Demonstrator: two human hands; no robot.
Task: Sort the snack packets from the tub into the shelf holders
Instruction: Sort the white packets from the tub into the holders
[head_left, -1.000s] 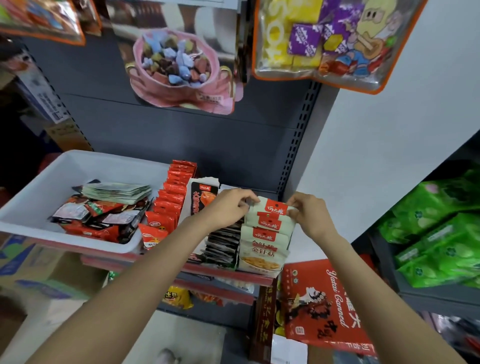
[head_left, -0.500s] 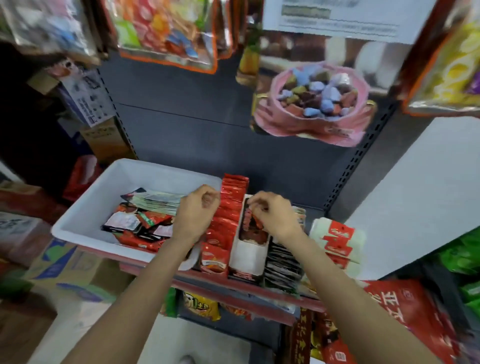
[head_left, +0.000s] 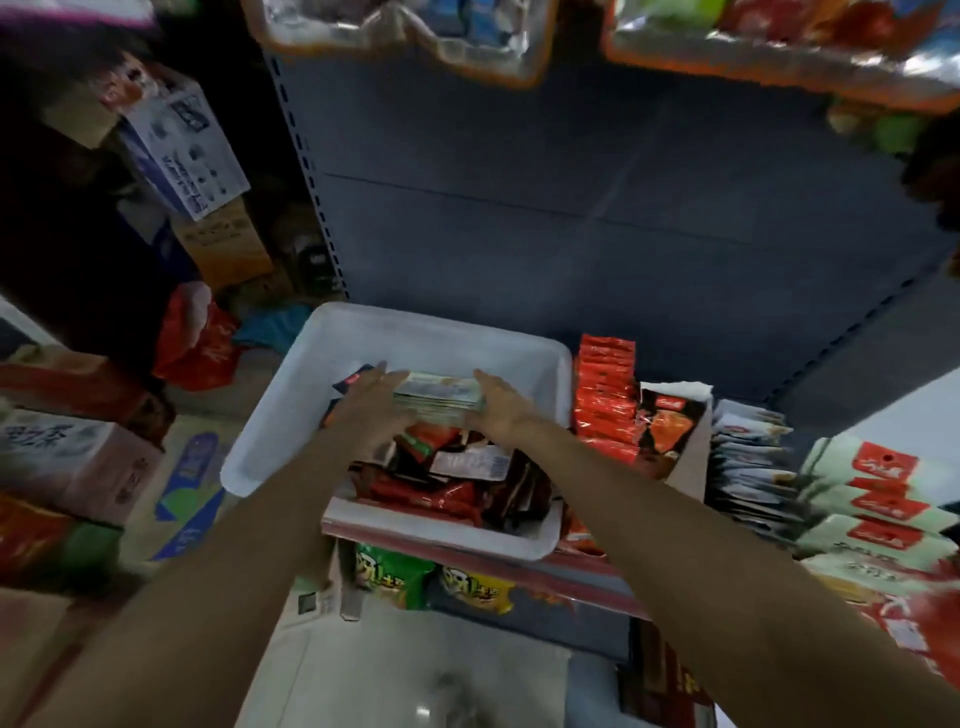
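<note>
White tub (head_left: 291, 415): plastic, sat on the shelf edge, packets heaped inside.
Green stack (head_left: 439, 397): pale greenish packets lying on top of the heap, toward the tub's back wall.
Left hand (head_left: 371, 402): inside the tub, fingers fairly straight, pressed flat against the stack's left end.
Right hand (head_left: 501, 405): same deal on the stack's right end, so the stack was squeezed between both.
Red packets (head_left: 605, 395): filed upright in a holder just right of the tub.
Brown packet holder (head_left: 670, 431): next one along from the tub.
</note>
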